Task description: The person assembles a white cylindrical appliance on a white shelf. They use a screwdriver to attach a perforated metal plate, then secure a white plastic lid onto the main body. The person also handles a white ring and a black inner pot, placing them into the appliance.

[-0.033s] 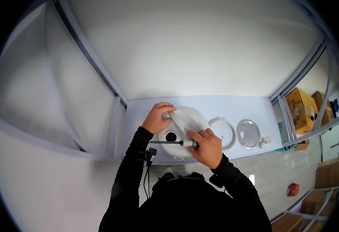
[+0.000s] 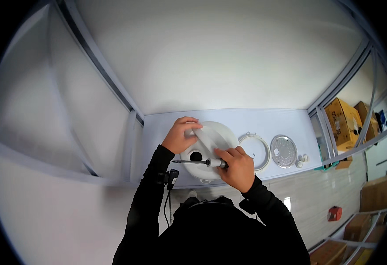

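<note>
A large white round cover (image 2: 195,170) lies on the white table, with a raised band (image 2: 207,138) across it and a dark round hole (image 2: 196,156) near its left side. At the band's upper left end, my left hand (image 2: 181,134) pinches it between thumb and fingers. My right hand (image 2: 237,167) is closed around the handle of a screwdriver (image 2: 191,161), its dark shaft pointing left over the cover just below the hole. The right fingertips also rest against the band's lower right end. Part of the screwdriver's handle is hidden by that hand.
Right of the cover lie a white ring (image 2: 267,154), a perforated metal disc (image 2: 285,154) and small white round pieces (image 2: 299,164). The white table (image 2: 286,117) meets a wall behind; metal frame posts (image 2: 137,117) stand at its ends. Cardboard boxes (image 2: 344,126) stand farther right.
</note>
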A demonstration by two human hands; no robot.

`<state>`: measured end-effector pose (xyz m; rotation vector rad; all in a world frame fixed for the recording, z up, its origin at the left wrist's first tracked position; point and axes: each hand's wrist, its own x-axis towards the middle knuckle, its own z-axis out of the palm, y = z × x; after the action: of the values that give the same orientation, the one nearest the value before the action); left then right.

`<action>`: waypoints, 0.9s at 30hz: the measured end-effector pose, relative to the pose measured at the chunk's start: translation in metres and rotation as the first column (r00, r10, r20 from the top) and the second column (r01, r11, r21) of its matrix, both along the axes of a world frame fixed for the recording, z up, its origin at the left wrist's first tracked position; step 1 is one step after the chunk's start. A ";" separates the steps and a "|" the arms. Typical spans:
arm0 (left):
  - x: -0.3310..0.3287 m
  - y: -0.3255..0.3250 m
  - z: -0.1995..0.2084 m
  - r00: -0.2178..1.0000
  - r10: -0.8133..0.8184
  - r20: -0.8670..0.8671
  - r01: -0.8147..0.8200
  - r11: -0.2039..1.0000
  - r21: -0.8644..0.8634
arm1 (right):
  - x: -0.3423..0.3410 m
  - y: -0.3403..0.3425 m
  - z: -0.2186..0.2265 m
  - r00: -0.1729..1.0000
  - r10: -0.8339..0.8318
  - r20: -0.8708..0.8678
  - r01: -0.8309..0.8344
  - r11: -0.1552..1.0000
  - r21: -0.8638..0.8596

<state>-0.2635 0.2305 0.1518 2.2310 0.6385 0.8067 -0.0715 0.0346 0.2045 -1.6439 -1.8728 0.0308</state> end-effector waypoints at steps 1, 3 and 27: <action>-0.001 0.001 -0.001 0.999 -0.036 0.001 0.036 0.999 -0.007 | -0.004 0.001 0.000 1.000 -0.028 0.007 0.028 1.000 0.001; -0.003 0.001 0.003 0.995 -0.096 0.000 0.096 0.995 -0.017 | -0.009 0.001 0.002 0.999 -0.052 0.010 0.052 0.998 -0.035; 0.008 0.015 -0.002 0.974 -0.216 -0.061 0.208 0.971 -0.122 | -0.026 -0.004 -0.005 0.971 -0.234 0.055 0.231 0.971 0.059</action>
<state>-0.2559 0.2451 0.1495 2.1866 0.4583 0.5680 -0.0979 0.0310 0.1999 -1.8355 -1.6984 -0.1685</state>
